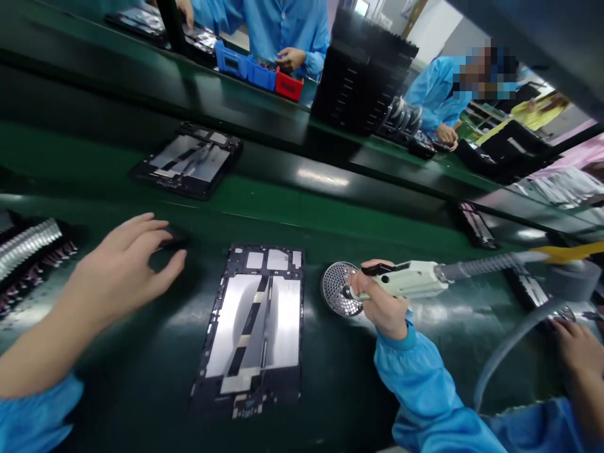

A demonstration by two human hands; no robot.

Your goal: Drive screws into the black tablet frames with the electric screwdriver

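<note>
My right hand [384,305] is wrapped round a pale electric screwdriver [418,279]. Its tip points down at a round metal dish full of small holes [336,289]. To the left of the dish lies an opened tablet housing [287,321], with a silvery plate, a dark ribbon strip and a small board at the near end. My left hand [129,261] hovers left of the housing, thumb and fingers apart. By its fingertips is a small black object [175,239], which I cannot make out; whether the fingers touch it is unclear.
A second opened tablet housing [189,160] lies farther back. Stacked strip-like parts [31,258] stand at the left. A hose [500,352] curves down at right, near a co-worker's hand [580,346]. Beyond the rail are blue bins [262,74], a red bin [289,85] and black trays [361,72].
</note>
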